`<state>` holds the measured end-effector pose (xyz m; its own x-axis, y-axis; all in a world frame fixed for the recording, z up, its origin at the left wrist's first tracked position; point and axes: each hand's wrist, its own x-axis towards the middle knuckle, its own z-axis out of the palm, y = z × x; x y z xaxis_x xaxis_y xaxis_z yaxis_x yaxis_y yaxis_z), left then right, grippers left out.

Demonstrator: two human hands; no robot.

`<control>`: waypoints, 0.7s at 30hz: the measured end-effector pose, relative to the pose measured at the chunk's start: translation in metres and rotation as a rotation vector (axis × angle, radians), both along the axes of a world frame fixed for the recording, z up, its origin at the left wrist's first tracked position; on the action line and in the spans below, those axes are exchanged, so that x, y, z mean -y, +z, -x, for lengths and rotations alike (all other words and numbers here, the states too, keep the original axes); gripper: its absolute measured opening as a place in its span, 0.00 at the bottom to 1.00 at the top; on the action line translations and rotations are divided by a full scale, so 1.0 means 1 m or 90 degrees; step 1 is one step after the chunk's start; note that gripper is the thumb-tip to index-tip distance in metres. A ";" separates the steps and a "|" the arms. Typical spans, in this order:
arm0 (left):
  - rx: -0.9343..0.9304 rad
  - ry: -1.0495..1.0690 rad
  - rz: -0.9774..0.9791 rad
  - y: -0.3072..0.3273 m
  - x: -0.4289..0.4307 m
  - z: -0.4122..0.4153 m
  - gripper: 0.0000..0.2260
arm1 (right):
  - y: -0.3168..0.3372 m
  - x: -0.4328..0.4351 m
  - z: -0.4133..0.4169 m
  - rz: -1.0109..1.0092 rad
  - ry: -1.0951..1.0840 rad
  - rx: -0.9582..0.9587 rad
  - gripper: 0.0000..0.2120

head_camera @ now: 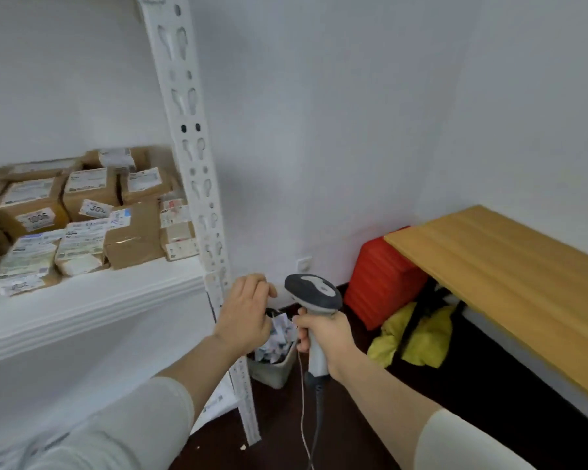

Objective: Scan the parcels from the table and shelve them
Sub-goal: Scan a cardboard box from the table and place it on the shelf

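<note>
My pale sleeves fill the bottom of the view. Beyond them my right hand is clenched round the handle of the grey-and-white handheld barcode scanner, its thin cable hanging down toward the floor. My left hand hovers just beside the scanner head with its fingers loosely curled. I see nothing in it, though the palm faces away from me. The brown cardboard parcels with white printed labels are stacked in two layers on the white metal shelf. They sit back from its front edge and are packed up to the slotted white upright post at its right end. Some carry handwritten numbers, and one is wrapped in glossy brown tape. On the stretch of pale wooden bench that shows at the right I can make out no parcel. I judge the shelving largely done, at least for what I can see, though the rest of the bench is out of view.
</note>
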<state>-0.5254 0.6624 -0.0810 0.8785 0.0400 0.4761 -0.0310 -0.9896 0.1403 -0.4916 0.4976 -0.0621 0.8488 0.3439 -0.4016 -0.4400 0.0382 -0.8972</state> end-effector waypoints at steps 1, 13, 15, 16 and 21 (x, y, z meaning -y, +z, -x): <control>-0.011 -0.023 0.009 0.000 0.023 -0.015 0.19 | 0.002 0.025 -0.008 -0.010 -0.032 -0.011 0.09; -0.440 -0.195 0.325 0.007 0.351 -0.151 0.22 | -0.001 0.332 -0.084 -0.213 -0.456 -0.114 0.08; -0.639 -0.205 0.485 0.010 0.402 -0.159 0.20 | -0.006 0.371 -0.089 -0.238 -0.525 -0.122 0.06; -0.740 -0.209 0.516 0.012 0.423 -0.161 0.19 | -0.009 0.389 -0.091 -0.243 -0.555 -0.121 0.06; -0.971 -0.341 0.444 0.006 0.483 -0.180 0.16 | -0.024 0.455 -0.107 -0.273 -0.676 -0.127 0.07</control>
